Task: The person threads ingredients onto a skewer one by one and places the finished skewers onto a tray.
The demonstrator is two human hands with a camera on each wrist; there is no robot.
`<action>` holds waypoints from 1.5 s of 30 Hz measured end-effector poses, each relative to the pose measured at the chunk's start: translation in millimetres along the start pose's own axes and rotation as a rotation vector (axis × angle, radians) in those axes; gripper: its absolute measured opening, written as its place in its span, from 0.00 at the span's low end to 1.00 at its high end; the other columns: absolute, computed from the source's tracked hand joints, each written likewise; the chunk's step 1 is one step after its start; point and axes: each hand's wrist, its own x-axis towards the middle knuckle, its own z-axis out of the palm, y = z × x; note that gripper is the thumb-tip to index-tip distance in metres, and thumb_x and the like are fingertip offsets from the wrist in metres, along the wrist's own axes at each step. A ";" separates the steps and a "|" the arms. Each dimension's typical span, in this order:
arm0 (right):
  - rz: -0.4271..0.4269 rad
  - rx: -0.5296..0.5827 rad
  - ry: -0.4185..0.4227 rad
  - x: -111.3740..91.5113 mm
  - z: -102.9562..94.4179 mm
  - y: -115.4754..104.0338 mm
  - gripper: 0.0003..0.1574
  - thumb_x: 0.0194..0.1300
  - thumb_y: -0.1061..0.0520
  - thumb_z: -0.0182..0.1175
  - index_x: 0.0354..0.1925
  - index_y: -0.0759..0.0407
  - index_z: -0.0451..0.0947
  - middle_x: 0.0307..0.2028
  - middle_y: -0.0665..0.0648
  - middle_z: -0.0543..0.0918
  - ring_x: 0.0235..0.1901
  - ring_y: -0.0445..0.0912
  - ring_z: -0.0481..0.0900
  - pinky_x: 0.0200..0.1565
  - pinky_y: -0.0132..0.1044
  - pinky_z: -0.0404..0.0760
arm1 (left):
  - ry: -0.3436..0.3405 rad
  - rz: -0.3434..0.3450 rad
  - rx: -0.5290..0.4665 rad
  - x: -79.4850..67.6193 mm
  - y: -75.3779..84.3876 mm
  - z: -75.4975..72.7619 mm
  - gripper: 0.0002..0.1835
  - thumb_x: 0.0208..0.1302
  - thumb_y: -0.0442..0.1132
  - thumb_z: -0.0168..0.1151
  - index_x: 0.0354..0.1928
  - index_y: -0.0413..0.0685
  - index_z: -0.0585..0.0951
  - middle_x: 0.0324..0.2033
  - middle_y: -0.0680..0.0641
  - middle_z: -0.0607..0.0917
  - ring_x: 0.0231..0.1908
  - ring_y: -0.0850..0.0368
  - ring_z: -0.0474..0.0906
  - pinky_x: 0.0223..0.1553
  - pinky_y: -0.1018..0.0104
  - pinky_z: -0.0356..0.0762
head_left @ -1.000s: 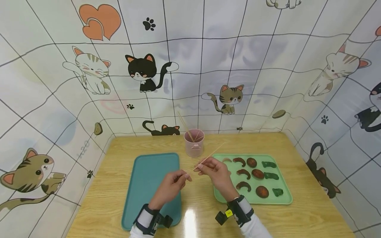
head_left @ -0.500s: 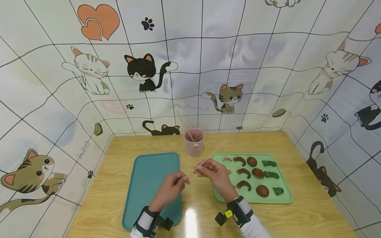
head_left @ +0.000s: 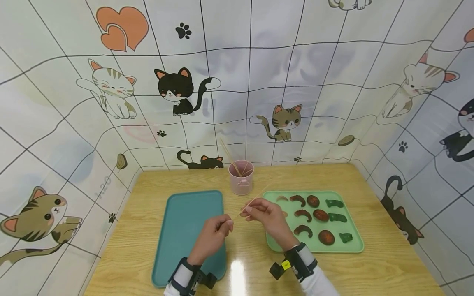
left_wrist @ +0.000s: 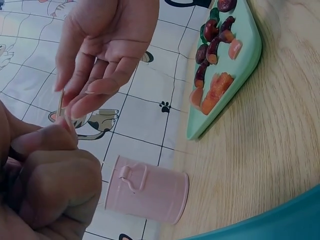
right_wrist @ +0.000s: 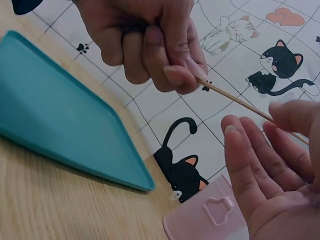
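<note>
A thin wooden skewer (right_wrist: 235,100) runs between the two hands in front of me. My left hand (head_left: 211,236) pinches one end of it between thumb and curled forefinger, its other fingers folded in. Farther along the stick, my right hand (head_left: 272,220) holds it between thumb and fingertips; the remaining fingers are loosely extended in the right wrist view. The skewer's far end points up and right, past the right hand. Below the left hand lies a teal tray (head_left: 192,213). Partly behind the right hand is a light green tray (head_left: 355,246).
On the green tray sit brown curved pieces (head_left: 303,231), round brown pieces (head_left: 326,237), green pieces (head_left: 338,218) and orange pieces (left_wrist: 217,92). A pink bucket (head_left: 241,185) with several sticks (head_left: 231,158) stands at the back, before a cat-patterned wall covering.
The left hand has shifted slightly left. The skewer's far end now reaches less far beyond the right hand, which has barely moved.
</note>
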 end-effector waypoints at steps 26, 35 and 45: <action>0.029 -0.582 0.137 14.9 -118.5 3.8 0.35 0.74 0.41 0.61 0.72 0.51 0.68 0.65 0.62 0.79 0.64 0.58 0.79 0.61 0.52 0.79 | 0.104 -0.019 -0.012 -10.3 -16.5 -19.0 0.19 0.79 0.37 0.54 0.23 0.50 0.77 0.16 0.53 0.66 0.15 0.66 0.57 0.21 0.71 0.59; 0.015 -0.806 0.161 21.0 -160.8 26.0 0.35 0.74 0.46 0.63 0.71 0.58 0.69 0.63 0.68 0.79 0.62 0.64 0.79 0.60 0.60 0.78 | 0.089 -0.047 0.009 -12.7 -23.4 -23.1 0.18 0.78 0.36 0.54 0.25 0.49 0.79 0.18 0.52 0.70 0.17 0.66 0.60 0.22 0.71 0.62; -0.017 -1.127 0.119 32.6 -175.7 39.7 0.26 0.71 0.58 0.64 0.62 0.70 0.76 0.55 0.71 0.84 0.54 0.65 0.83 0.54 0.59 0.81 | 0.103 -0.080 0.014 -16.0 -24.1 -24.1 0.17 0.77 0.38 0.57 0.25 0.48 0.79 0.17 0.51 0.70 0.16 0.66 0.61 0.21 0.71 0.61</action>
